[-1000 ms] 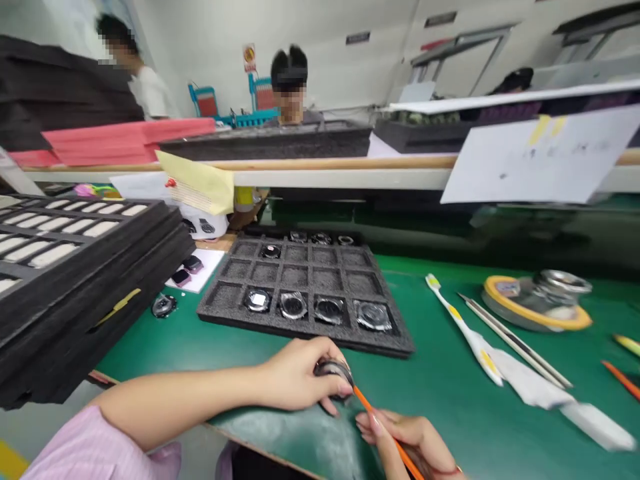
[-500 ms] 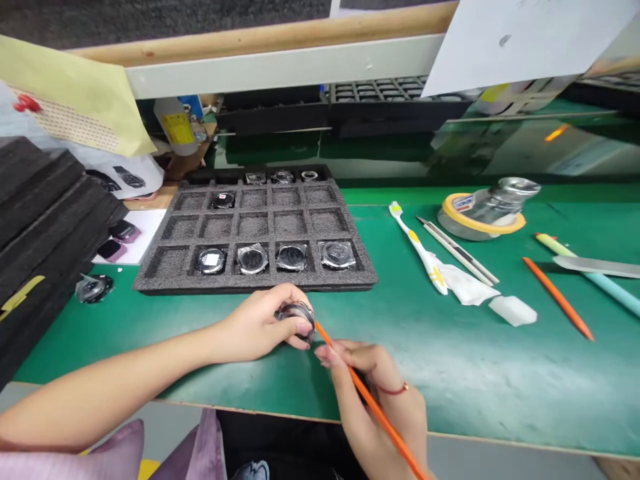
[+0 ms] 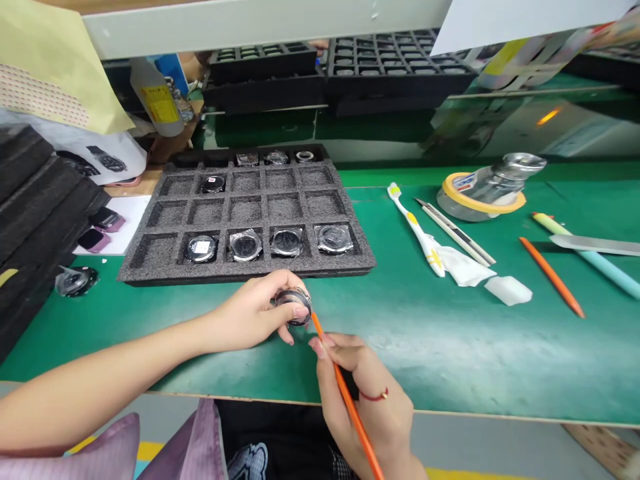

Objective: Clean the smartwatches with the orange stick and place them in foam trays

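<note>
Hands meet at the near edge of a green worktable (image 3: 450,347), where a person grips a small round watch case (image 3: 294,306) between the curled fingers and thumb of the left hand (image 3: 255,313). The right hand (image 3: 360,387) is closed pen-fashion around a thin orange stick (image 3: 345,400), whose tip touches the lower right rim of the watch case. The two hands sit just beside each other, and the case is held just above the table surface in front of a dark foam tray (image 3: 245,220).

The tray's nearest row holds four round watch parts, with its leftmost pocket empty; one more part lies in a pocket farther back and three smaller pieces line the far row.

To the right, well apart from the hands, lie a white toothbrush (image 3: 415,230), a crumpled white wipe (image 3: 467,267), a second orange stick (image 3: 550,275) and a roll of yellow tape (image 3: 480,200) with a metal piece resting on it. A stack of black foam trays (image 3: 35,207) stands at the left, with a loose watch part (image 3: 75,280) on the table beside it.
</note>
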Motion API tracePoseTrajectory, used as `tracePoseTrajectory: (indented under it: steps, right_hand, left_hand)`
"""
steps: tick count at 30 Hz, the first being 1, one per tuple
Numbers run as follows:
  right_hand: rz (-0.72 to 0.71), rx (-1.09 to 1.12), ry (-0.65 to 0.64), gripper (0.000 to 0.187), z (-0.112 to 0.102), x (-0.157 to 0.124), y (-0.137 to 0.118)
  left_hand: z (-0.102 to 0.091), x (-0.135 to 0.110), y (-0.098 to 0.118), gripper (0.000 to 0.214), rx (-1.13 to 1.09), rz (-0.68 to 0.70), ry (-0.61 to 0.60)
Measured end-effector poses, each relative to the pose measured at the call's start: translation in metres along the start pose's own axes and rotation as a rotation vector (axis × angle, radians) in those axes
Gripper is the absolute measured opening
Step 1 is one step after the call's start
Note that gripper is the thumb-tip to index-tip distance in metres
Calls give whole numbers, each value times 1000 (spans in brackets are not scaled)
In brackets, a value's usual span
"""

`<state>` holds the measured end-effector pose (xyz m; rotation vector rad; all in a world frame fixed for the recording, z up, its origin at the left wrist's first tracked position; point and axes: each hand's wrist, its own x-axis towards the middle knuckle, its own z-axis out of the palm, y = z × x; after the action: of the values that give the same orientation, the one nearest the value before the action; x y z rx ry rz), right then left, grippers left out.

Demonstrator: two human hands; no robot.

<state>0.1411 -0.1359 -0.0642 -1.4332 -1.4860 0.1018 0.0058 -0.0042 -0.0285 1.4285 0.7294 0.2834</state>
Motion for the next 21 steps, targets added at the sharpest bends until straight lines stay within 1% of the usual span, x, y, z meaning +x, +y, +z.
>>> tracePoseTrajectory:
  steps: [3,5,8,11,13,16,18,19,21]
  right_hand:
    - [5,5,-27,20,-1,0,-1]
    - [20,22,-19,20,-1,1,0]
    - [4,22,3,21,0,1,-1]
    - [10,43,-33,23,1,-2,-4]
    - [61,92,-64,21,-1,-6,-6]
    - [238,202,-77,14,-12,-6,-2]
    - [349,234,-92,11,-24,2,8]
    - [375,217,-99,9,-31,11,16]
    - [366,120,-88,8,-49,36,37]
  left_hand:
    - [0,-1,1,15,18,-3,7]
    - [1,-1,1,14,27,4,18]
    - [2,-1,-1,13,39,14,28]
    - [3,0,-3,13,35,27,29]
    - [4,-1,-5,12,27,28,37]
    - [3,-2,-5,14,18,26,41]
    - [2,-4,-3,18,23,26,19]
    - [1,-4,-2,21,30,26,7]
    - [0,-5,-1,25,46,24,-3]
